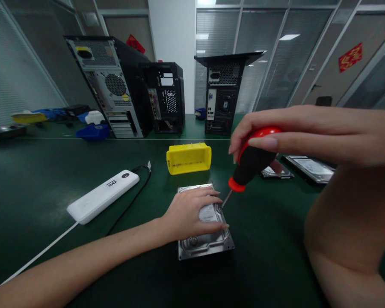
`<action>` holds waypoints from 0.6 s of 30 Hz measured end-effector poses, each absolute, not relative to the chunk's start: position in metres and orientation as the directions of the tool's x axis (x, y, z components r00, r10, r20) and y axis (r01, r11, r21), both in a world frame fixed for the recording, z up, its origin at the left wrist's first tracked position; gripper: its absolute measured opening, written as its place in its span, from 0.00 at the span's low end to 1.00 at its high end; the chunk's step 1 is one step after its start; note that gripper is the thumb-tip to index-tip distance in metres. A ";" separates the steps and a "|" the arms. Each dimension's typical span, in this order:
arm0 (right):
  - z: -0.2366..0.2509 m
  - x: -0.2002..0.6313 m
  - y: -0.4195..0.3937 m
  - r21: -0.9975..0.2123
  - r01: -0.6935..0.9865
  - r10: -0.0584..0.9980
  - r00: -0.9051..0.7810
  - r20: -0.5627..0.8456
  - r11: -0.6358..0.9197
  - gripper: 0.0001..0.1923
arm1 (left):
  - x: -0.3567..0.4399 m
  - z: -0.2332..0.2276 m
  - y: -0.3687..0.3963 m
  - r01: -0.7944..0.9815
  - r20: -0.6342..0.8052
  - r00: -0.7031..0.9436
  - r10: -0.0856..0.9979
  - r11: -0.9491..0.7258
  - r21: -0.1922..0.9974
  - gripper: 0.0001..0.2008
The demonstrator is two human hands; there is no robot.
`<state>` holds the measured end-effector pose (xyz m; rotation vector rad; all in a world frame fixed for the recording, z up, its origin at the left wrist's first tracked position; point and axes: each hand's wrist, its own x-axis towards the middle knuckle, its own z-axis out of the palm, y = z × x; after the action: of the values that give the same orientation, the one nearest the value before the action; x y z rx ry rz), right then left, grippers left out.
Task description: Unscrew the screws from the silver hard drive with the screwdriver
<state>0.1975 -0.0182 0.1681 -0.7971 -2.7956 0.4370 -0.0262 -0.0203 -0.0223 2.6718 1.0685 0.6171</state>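
Note:
A silver hard drive [208, 248] lies flat on the green table in front of me. My left hand [194, 209] rests across it, fingers and thumb reaching to its right edge and holding it down. In my right hand [276, 132] is a screwdriver [252, 164] with a fat red and black handle, gripped from above. The screwdriver tilts, and its tip meets the drive near the right edge, just beyond my left fingertips. Whether a screw sits under the tip is too small to tell.
Beyond the drive lies a yellow bin [189, 159] on its side. To the left is a white power strip [104, 196] with cables. More drives [312, 167] lie at right, partly behind my right hand. Computer cases [115, 85] and a blue bin [93, 131] stand at the back.

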 end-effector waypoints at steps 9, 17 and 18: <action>0.164 0.185 -0.008 -0.268 0.537 0.590 -0.786 0.185 0.800 0.21 | -0.027 -0.019 -0.022 0.609 0.301 0.658 0.690 -0.723 0.327 0.27; 0.162 0.184 0.000 -0.146 0.729 0.731 -0.609 0.307 0.669 0.31 | -0.028 -0.022 -0.021 0.607 0.307 0.650 0.695 -0.718 0.341 0.27; 0.163 0.183 -0.001 -0.119 0.735 0.726 -0.608 0.322 0.668 0.31 | -0.028 -0.022 -0.021 0.608 0.304 0.651 0.696 -0.717 0.341 0.28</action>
<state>0.1834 -0.0009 0.1626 -1.1548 -2.5417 -0.0363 -0.0279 -0.0208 -0.0217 2.6600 1.0651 0.6195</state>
